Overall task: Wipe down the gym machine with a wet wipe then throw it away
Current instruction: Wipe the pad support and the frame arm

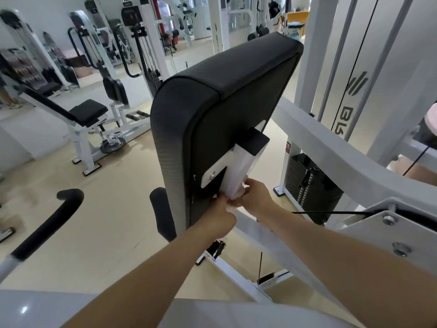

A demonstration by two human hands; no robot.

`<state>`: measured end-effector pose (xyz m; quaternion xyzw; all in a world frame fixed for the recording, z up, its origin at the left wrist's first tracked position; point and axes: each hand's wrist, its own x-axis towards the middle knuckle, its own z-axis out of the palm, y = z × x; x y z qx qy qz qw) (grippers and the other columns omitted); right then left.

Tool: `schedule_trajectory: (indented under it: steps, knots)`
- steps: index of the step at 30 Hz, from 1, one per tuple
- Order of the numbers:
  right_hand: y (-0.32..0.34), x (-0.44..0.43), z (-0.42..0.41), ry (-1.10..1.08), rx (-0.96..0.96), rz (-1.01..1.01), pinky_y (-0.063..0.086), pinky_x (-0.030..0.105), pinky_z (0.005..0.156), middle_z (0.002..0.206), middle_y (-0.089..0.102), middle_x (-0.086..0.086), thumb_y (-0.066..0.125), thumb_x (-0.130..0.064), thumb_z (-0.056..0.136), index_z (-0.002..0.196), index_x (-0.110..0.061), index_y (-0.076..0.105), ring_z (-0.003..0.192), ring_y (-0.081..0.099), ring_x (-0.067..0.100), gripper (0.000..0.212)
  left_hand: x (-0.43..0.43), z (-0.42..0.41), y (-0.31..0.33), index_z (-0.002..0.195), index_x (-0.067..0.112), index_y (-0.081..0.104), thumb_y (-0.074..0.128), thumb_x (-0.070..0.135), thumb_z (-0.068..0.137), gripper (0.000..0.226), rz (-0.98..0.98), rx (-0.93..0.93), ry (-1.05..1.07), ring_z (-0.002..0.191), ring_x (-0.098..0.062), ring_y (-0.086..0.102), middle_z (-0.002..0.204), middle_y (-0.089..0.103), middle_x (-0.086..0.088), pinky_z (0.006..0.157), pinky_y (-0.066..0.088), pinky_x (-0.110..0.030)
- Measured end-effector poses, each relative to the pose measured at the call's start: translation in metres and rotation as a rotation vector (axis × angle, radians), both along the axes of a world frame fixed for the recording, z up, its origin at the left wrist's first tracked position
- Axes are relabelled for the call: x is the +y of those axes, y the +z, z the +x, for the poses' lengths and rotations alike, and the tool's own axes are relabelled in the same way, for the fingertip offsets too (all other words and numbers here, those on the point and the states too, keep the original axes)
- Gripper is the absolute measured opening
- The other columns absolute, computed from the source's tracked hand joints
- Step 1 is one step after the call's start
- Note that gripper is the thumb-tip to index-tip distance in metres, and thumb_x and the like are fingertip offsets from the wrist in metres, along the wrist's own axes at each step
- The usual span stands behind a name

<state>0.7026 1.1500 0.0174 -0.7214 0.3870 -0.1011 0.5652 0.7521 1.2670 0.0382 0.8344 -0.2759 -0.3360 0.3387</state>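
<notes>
Both hands are down at the back of the machine. The left hand (218,217) is curled, fingertips pinching the wet wipe (236,196), and the right hand (256,200) is curled onto it from the other side. The wipe sits bunched against the lower end of the white support post (242,165), just behind the black back pad (212,110). This looks like mid-wipe, on the frame — whether the pad has had its pass, I cannot tell. Left to do, I reckon: finish the frame, then bin the wipe — no bin in sight.
</notes>
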Motion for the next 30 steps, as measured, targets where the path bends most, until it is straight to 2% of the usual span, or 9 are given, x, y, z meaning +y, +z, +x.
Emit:
schedule_trajectory:
  steps: [4,7,10,14,16,19,24,26,30]
  knots:
    - [-0.024,-0.004,0.012,-0.086,0.002,0.246,0.054,0.04,0.093,0.094,0.066,0.014,0.067,0.013,0.076,0.125,0.002,0.056,0.09,0.065,0.026,0.051,-0.009,0.011,-0.024,0.146,0.016,0.029,0.043,-0.003,0.088,0.062,0.069,0.146,0.072,0.115,-0.021,0.045,0.137,0.042,-0.012,0.08,0.044,-0.024]
    - [-0.034,0.001,0.016,-0.116,0.015,0.435,0.051,0.031,0.078,0.089,0.063,0.016,0.047,0.02,0.081,0.119,0.011,0.058,0.081,0.063,0.027,0.041,-0.012,0.019,-0.045,0.143,0.013,0.037,0.049,0.003,0.084,0.061,0.094,0.215,0.104,0.103,-0.021,0.05,0.127,0.052,-0.014,0.082,0.044,-0.03]
    - [-0.041,0.005,0.019,-0.14,-0.009,0.62,0.05,0.034,0.074,0.087,0.057,0.019,0.029,0.03,0.076,0.118,0.017,0.052,0.078,0.058,0.028,0.05,-0.022,0.029,-0.057,0.141,0.003,0.041,0.044,0.003,0.093,0.048,0.065,0.281,0.259,0.08,-0.014,0.049,0.104,0.052,-0.004,0.071,0.046,-0.026]
    - [-0.043,0.001,0.014,-0.226,-0.036,0.656,0.047,0.028,0.048,0.081,0.055,0.027,0.032,0.022,0.087,0.132,0.021,0.033,0.053,0.056,0.023,0.045,-0.03,0.024,-0.063,0.134,-0.002,0.044,0.045,0.001,0.094,0.04,-0.002,0.355,0.428,0.064,-0.008,0.042,0.089,0.051,-0.01,0.055,0.037,-0.021]
    - [-0.037,-0.002,0.011,-0.273,-0.068,0.675,0.057,0.034,0.066,0.107,0.057,0.045,0.031,0.029,0.081,0.125,0.028,0.036,0.076,0.066,0.026,0.044,-0.028,0.017,-0.061,0.125,-0.001,0.051,0.045,-0.006,0.084,0.042,-0.043,0.406,0.463,0.064,-0.013,0.042,0.092,0.054,-0.022,0.054,0.033,-0.024]
    - [-0.022,-0.009,0.006,-0.288,-0.154,0.697,0.056,0.038,0.086,0.115,0.06,0.037,0.052,0.026,0.079,0.114,0.019,0.058,0.096,0.066,0.033,0.036,-0.024,0.008,-0.04,0.103,0.002,0.057,0.046,-0.004,0.086,0.021,-0.127,0.448,0.49,0.07,-0.016,0.043,0.08,0.05,-0.008,0.063,0.033,-0.026]
    - [0.025,-0.012,-0.023,-0.289,-0.329,0.663,0.059,0.029,0.078,0.109,0.067,0.029,0.06,0.018,0.082,0.109,0.01,0.065,0.087,0.066,0.03,0.028,-0.003,-0.012,0.005,0.144,0.026,0.041,0.049,-0.003,0.076,0.075,-0.18,0.281,0.247,0.115,-0.009,0.053,0.129,0.054,0.007,0.093,0.043,-0.031]
    - [0.047,-0.008,-0.035,-0.302,-0.45,0.676,0.058,0.029,0.082,0.105,0.068,0.027,0.057,0.015,0.086,0.108,0.011,0.066,0.087,0.066,0.028,0.024,0.006,-0.032,0.027,0.147,0.034,0.031,0.042,-0.009,0.085,0.077,-0.276,0.229,0.178,0.131,-0.003,0.043,0.138,0.046,0.017,0.099,0.039,-0.026]
    - [0.088,-0.003,-0.053,-0.304,-0.652,0.633,0.057,0.029,0.086,0.103,0.07,0.021,0.052,0.012,0.091,0.112,0.008,0.065,0.088,0.068,0.024,0.025,0.013,-0.06,0.06,0.151,0.043,0.012,0.042,-0.005,0.091,0.082,-0.323,-0.125,0.067,0.116,0.001,0.047,0.142,0.042,0.015,0.094,0.044,-0.024]
